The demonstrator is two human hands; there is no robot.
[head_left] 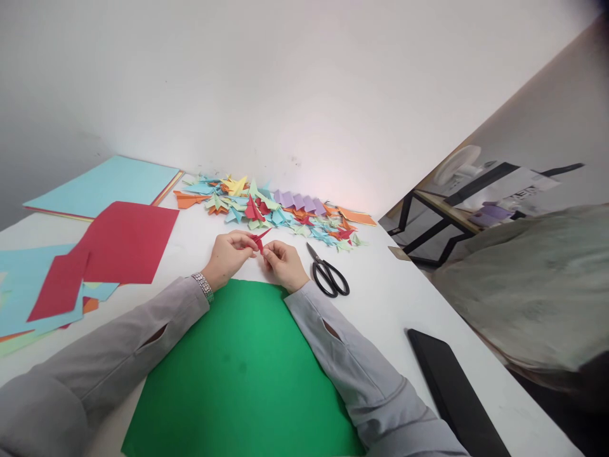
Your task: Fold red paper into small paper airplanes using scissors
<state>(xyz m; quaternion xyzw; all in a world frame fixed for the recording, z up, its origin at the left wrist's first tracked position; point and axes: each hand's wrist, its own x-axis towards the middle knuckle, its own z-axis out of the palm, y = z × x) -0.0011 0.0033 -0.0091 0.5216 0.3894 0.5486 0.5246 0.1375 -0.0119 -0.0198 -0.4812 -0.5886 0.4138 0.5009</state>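
Note:
Between my two hands is a small piece of folded red paper (259, 239) with a thin pointed tip reaching up to the right. My left hand (230, 256) pinches it from the left, the fingers closed on it. From the other side my right hand (284, 263) grips its lower edge between thumb and fingers. Part of the fold is hidden by the fingertips. Below the hands lies a large green sheet (242, 368). Just beyond them, folded paper pieces (257, 206) in many colours are heaped against the wall.
Black-handled scissors (329, 271) lie right of my right hand. A black flat device (454, 387) rests near the table's right edge. Red sheets (133, 244) and a stack of blue paper (109, 184) are on the left. Draped cloth (533, 285) is beyond the table at right.

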